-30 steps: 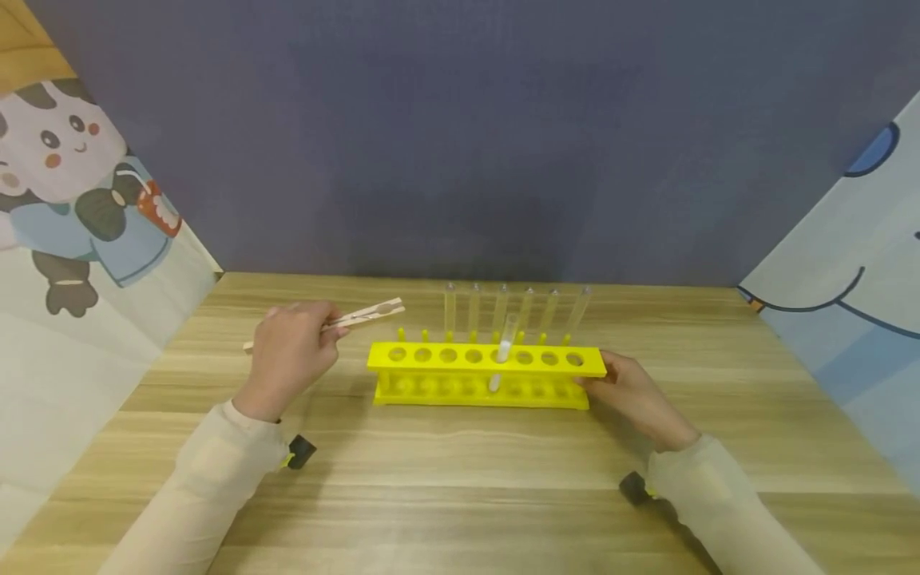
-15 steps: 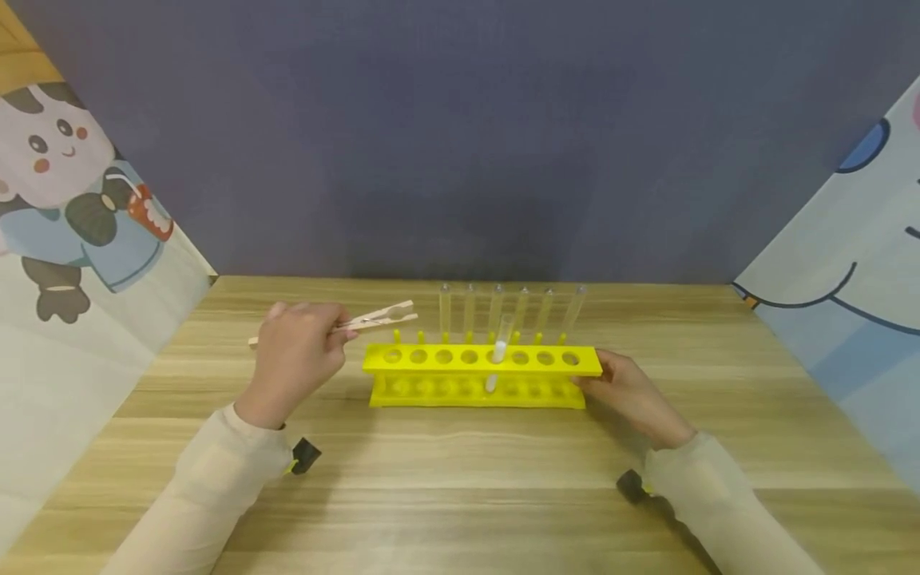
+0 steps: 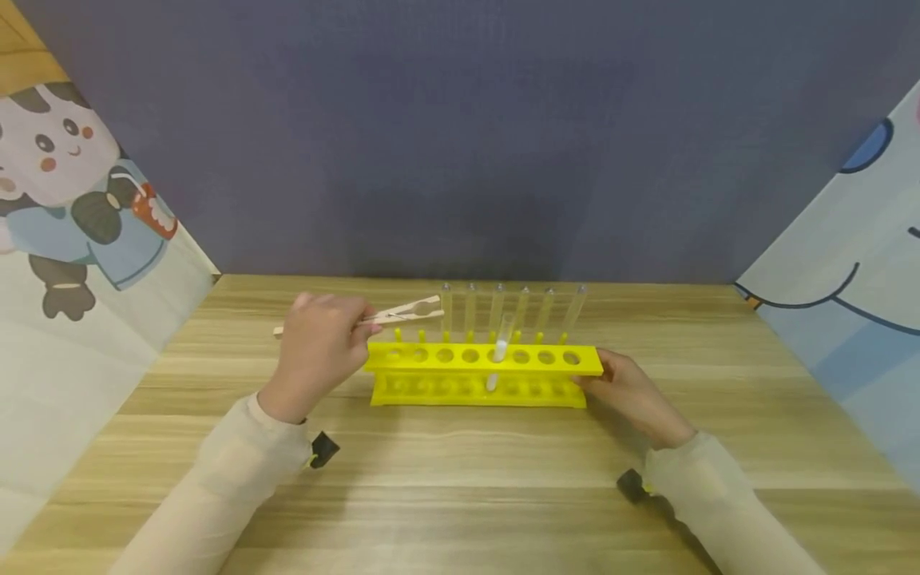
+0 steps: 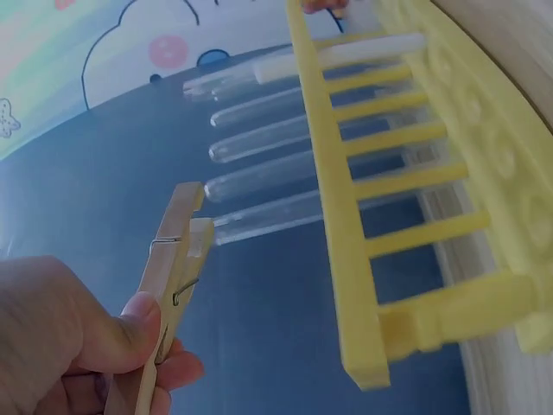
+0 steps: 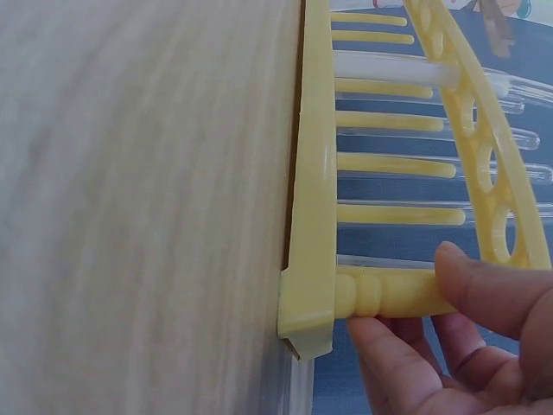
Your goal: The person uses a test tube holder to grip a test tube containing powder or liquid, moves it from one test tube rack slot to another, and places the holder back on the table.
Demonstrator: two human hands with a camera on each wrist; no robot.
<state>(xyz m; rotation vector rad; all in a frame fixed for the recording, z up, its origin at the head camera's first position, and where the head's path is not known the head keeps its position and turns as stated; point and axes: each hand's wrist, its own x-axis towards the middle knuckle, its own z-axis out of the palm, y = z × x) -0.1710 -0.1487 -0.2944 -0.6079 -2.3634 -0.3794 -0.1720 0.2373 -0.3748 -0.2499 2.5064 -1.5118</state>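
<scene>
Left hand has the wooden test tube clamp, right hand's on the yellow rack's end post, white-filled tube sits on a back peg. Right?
No: the white-filled tube stands in a hole of the yellow rack, as the head view shows. The rest is right: left hand has the wooden test tube clamp, right hand holds the end post.

Left sleeve (image 3: 180, 519), nearer the wooden tabletop (image 3: 460, 495)'s left edge: long, cream/off-white, plain, loose, lightly creased; left cuff (image 3: 251, 447) gathered at wrist. Right sleeve (image 3: 736, 515), nearer the right edge: same colour and cut, right cuff (image 3: 676, 457) gathered too. Small black angular block at each cuff's inner side: left block (image 3: 325, 450), right block (image 3: 631, 485). Yellow-green sliver (image 3: 313, 461) beside each, maybe a strap, too small to be sure. Left hand (image 3: 319, 355), right hand (image 3: 632, 395) bare.
</scene>
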